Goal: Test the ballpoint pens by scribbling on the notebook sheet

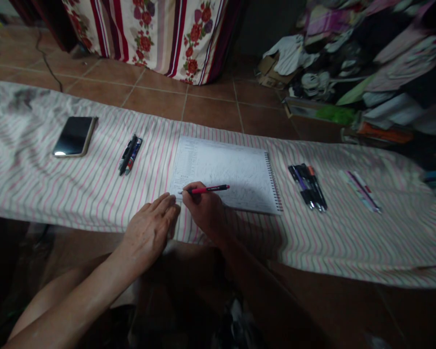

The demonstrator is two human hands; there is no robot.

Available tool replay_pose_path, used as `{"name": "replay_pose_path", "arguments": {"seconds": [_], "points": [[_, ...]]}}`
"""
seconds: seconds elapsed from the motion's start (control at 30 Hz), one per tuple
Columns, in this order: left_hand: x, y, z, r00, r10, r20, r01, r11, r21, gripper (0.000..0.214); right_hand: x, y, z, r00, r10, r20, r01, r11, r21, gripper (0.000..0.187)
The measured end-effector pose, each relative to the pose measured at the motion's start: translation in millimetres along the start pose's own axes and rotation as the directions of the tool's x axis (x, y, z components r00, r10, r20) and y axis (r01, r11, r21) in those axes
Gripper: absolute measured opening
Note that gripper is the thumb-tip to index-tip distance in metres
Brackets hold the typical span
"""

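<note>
A spiral notebook (225, 172), its open page covered in writing, lies on a pink-and-white striped cloth (39, 179). My right hand (203, 208) grips a red pen (208, 189), its tip touching the page's lower left corner. Just left of that corner, my left hand (150, 228) lies flat on the cloth with its fingers stretched out together. It holds nothing.
A dark phone (74, 136) lies at the left of the cloth, with two pens (130, 154) beside it. Several pens (308, 186) sit right of the notebook, and more pens (361, 191) farther right. Behind are tiled floor, a floral striped fabric (160, 34) and heaped clothes (366, 63).
</note>
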State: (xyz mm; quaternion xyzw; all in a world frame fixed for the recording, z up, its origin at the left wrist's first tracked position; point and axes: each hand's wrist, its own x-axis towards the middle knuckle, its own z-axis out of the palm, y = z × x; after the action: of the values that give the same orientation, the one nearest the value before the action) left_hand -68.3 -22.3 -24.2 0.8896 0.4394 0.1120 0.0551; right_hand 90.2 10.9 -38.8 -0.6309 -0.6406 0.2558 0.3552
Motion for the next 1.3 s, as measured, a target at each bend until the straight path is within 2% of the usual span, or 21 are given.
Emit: {"name": "replay_pose_path", "arguments": {"seconds": [0.33,0.6,0.97,1.13,1.2,1.3], "points": [[-3.9,-6.4,5.0,1.000,0.007,-0.014,-0.007,1.000,-0.029,0.031,-0.2,3.6,-4.8,0.999,-0.004,-0.050,0.007,0.997,0.074,0.011],[-1.0,-4.0,0.8,1.000,0.006,-0.026,-0.007,0.999,-0.032,0.030,-1.9,8.4,-3.3,0.998,-0.055,-0.018,0.056,0.997,0.046,0.012],[-0.7,-3.0,-0.3,1.000,0.001,-0.024,-0.002,1.000,-0.013,0.029,-1.2,2.0,-5.5,0.999,-0.026,0.019,0.026,1.000,-0.009,0.012],[0.2,-2.4,-2.5,0.999,0.015,-0.028,-0.016,1.000,-0.012,0.031,-0.5,3.6,-7.1,0.996,-0.062,0.062,0.064,0.998,-0.017,0.010],[0.0,-2.5,-2.0,1.000,0.008,-0.029,-0.009,1.000,-0.013,0.031,-0.8,5.3,-6.2,0.997,-0.063,0.042,0.064,0.998,-0.017,0.011],[-0.4,-2.4,-1.5,0.999,0.005,-0.032,-0.005,1.000,-0.014,0.032,-1.6,7.2,-4.5,0.998,-0.037,-0.055,0.040,0.998,0.058,0.013]]}}
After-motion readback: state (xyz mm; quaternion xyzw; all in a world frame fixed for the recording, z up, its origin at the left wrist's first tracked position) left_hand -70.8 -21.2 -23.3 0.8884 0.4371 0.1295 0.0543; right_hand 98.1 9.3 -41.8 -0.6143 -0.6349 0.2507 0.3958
